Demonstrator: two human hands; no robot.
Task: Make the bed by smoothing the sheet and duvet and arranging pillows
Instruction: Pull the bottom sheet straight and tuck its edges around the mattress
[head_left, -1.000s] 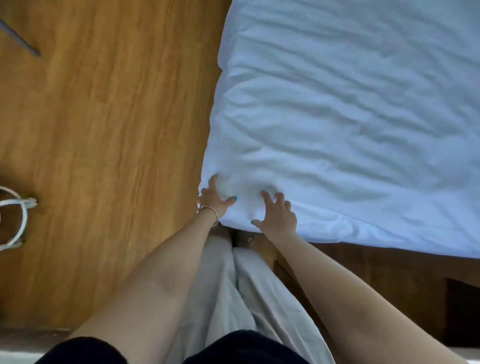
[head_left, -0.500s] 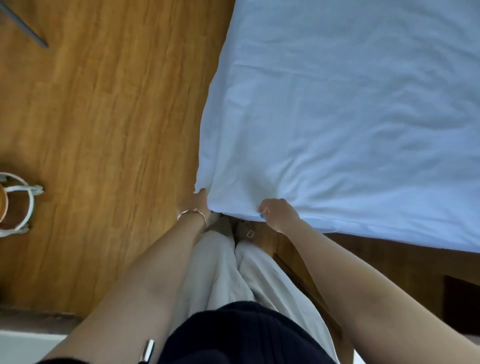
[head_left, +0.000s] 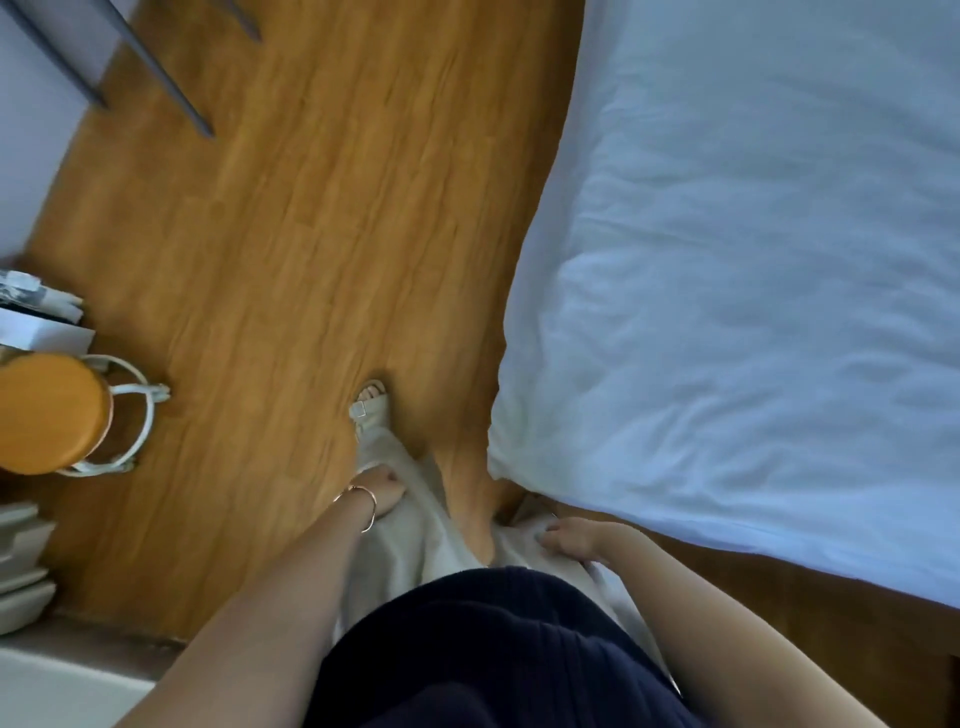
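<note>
A white, softly wrinkled cotton duvet (head_left: 753, 312) lies flat over the bed, its rounded corner overhanging the bed's near-left corner.

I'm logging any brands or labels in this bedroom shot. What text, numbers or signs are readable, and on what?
None can be read.
The stack of papers or boxes at the left edge shows dark patches, too blurred to tell whether they are print.
The white duvet shows no label.

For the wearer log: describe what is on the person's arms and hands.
Both forearms are bare, with no sleeves reaching them. The left hand has a thin metal bangle at the wrist. The right hand wears no visible jewellery; its nails look painted a teal shade.
</note>
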